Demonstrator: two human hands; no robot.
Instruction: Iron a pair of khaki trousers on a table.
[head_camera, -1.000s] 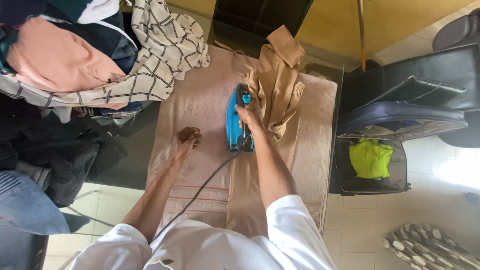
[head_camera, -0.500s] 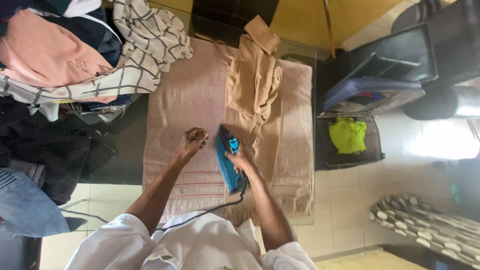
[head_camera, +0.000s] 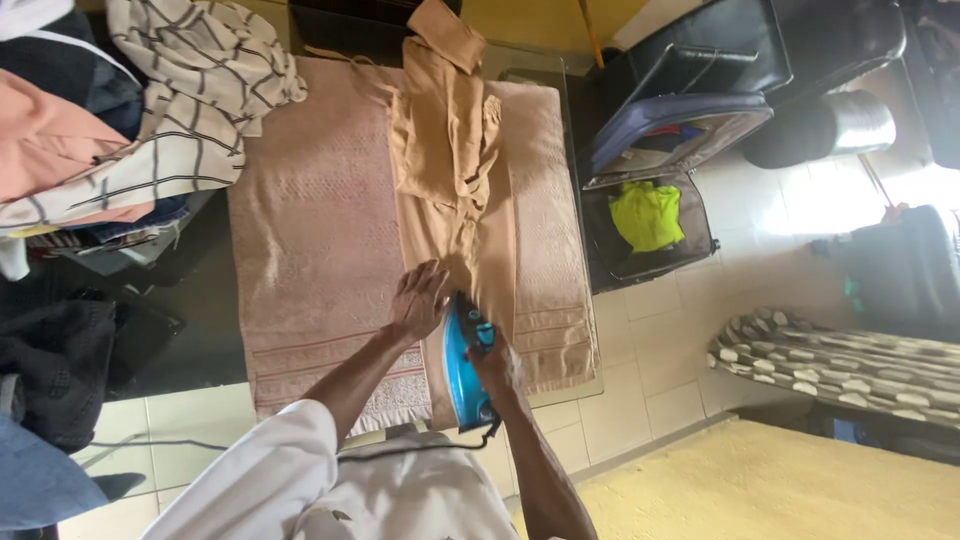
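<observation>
Head view is showing the right hand wrapping tight around the handle of the blue iron, which is sitting on the near end of the tan garment, close to the table's front edge. The left hand is lying flat, fingers spread and holding nothing, pressing the cloth just beside the iron's tip. That closeness looks like the main risk: if the iron is slid forward, the hot nose could be catching those fingers. The iron is also sitting very near the edge, so a pull toward the body could be tipping it off, and the cord trailing at the waist could be snagging and tugging it sideways. Holding the iron in one spot for long could be scorching the fabric. The garment is lying lengthwise on a pink towel spread over the table, bunching up in folds at the far end, which could be pressing in creases. A heap of clothes is crowding the table's left corner, a checked piece spilling onto the towel. On the right, an open suitcase with a lime-green item inside is standing just beside the table, and a patterned cushion is lying on the tiled floor further off.
</observation>
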